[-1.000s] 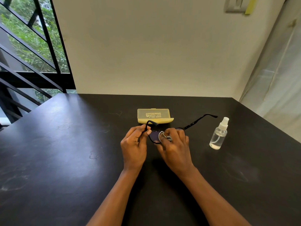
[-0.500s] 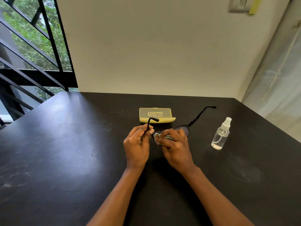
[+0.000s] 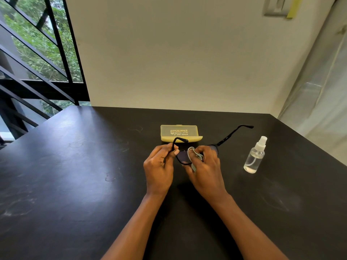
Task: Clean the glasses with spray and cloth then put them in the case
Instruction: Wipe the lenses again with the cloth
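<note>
Here, a dark worktop (image 3: 75, 175) carries a closed yellow case (image 3: 179, 132) just beyond both hands. The left hand (image 3: 159, 167) pinches the glasses (image 3: 183, 156) by one temple, frame lying left to right; the right hand (image 3: 206, 166) presses a grey cloth (image 3: 193, 156) on the lens. A spray bottle (image 3: 255, 155) stands to the right.

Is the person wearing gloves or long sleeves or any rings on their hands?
No gloves and no sleeves show: both forearms are bare right down to the bottom edge of the picture. The left hand and the right hand are bare too. I see no watch, bracelet or ring.
</note>
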`<state>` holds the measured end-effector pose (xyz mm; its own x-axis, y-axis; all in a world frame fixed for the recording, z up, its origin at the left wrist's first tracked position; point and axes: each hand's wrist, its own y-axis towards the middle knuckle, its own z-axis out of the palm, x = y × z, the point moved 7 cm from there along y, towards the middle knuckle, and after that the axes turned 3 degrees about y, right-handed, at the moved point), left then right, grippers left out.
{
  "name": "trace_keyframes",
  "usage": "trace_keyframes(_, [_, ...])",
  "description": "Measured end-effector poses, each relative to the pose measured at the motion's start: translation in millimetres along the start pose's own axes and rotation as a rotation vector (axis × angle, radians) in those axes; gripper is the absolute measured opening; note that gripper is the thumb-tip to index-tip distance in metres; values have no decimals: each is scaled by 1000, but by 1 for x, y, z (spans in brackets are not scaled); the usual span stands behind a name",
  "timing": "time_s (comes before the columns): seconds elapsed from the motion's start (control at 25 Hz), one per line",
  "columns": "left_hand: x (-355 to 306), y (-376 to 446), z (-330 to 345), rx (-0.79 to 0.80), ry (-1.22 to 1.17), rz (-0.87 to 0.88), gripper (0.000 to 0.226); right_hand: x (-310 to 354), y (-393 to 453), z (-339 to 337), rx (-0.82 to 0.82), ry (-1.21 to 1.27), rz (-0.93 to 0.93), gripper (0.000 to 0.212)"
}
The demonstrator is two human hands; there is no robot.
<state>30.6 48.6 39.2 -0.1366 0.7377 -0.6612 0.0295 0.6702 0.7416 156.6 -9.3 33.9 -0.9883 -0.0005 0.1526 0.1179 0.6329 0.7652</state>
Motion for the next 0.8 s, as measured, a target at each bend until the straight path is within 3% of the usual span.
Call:
trace_keyframes(0.36, [2,-1,2,7,-17,-3,21,3,1,6,64,91,-34,42])
trace_keyframes(0.64, [4,-1,1,12,-4,-16,25,5,4,-1,71,171,-109,25])
trace_keyframes(0.8, [7,-1,2,18,30,-10,23,4,3,3,165,198,-109,21])
